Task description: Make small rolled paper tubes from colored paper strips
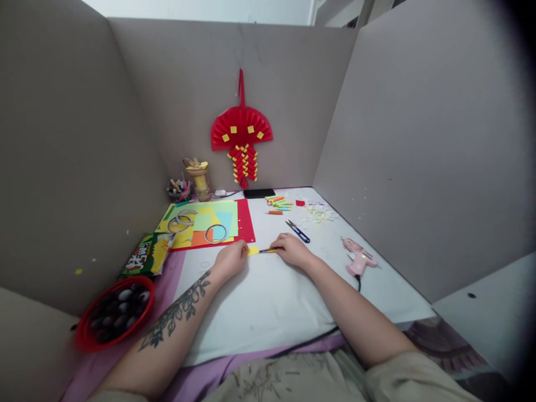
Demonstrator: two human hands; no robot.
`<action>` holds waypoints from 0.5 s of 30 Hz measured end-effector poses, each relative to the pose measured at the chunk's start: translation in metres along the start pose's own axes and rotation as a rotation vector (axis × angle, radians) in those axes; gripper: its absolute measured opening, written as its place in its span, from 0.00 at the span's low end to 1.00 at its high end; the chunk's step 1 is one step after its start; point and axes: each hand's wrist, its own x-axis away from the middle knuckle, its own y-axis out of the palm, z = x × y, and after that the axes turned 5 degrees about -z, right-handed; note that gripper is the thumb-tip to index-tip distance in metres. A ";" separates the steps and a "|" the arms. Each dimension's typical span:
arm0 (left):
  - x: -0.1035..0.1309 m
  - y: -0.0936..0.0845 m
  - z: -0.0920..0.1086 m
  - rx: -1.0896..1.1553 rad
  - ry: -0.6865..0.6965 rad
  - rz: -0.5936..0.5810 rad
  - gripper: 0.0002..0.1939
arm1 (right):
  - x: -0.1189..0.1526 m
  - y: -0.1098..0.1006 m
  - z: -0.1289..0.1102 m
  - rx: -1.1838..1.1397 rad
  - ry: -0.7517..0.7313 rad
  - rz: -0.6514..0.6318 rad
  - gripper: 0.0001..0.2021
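Over the middle of the white-covered table, my left hand (233,257) is closed on a small piece of yellow paper (253,251). My right hand (293,249) is closed round a slim tool with a dark tip and an orange part (268,250); its exact kind is too small to tell. The tool's tip meets the right edge of the yellow paper, or lies just beside it. Behind my right hand lie dark blue thread snips (298,231). Back from my left hand is a stack of coloured paper sheets (201,223), with a silver ring (215,234) on top.
A pink glue gun (358,255) with a black cord lies at right. Rolled paper strips (278,202) and paper scraps (320,212) are at the back. At left are a red bowl (148,304) of dark round fruit and a green packet (144,254). A red fan ornament (242,128) hangs behind.
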 end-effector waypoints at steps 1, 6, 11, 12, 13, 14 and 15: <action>-0.001 0.000 0.000 0.008 -0.015 0.008 0.11 | -0.002 0.000 0.000 0.009 0.005 0.002 0.13; -0.006 0.003 0.005 0.013 -0.084 0.014 0.11 | -0.007 -0.002 0.003 0.041 0.036 0.017 0.13; -0.009 0.005 0.003 0.036 0.010 0.062 0.14 | -0.008 -0.001 0.006 0.058 0.037 0.018 0.13; -0.010 0.005 0.001 0.046 0.056 0.056 0.15 | -0.008 -0.001 0.006 0.062 0.034 0.019 0.13; -0.010 0.005 -0.002 0.053 0.103 0.041 0.16 | -0.008 0.000 0.006 0.065 0.033 0.020 0.13; -0.009 0.004 -0.005 0.052 0.144 0.018 0.16 | -0.008 0.000 0.006 0.066 0.032 0.020 0.13; -0.009 0.003 -0.008 0.041 0.179 -0.007 0.16 | -0.008 0.000 0.006 0.066 0.032 0.020 0.13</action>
